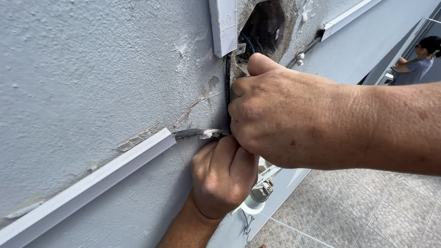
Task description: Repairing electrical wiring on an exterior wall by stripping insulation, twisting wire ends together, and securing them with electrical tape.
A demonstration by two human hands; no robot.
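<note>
My right hand (pixel 285 115) is pressed against a rough grey wall (pixel 92 69), fingers curled and closed around a black cable (pixel 227 78) that drops from a ragged hole in the wall (pixel 264 25). My left hand (pixel 223 177) sits just below it as a closed fist, gripping where the cable bends toward a white plastic cable duct (pixel 92 183). What the left fist holds is mostly hidden by the fingers. A short grey cable stretch (pixel 193 133) shows between the duct's end and my hands.
Another white duct piece (pixel 223 25) hangs above beside the hole, and a third (pixel 347 18) runs to the upper right. A white lamp socket fitting (pixel 259 195) dangles under my left hand. Tiled floor (pixel 358 211) lies below. Another person (pixel 418 62) stands far right.
</note>
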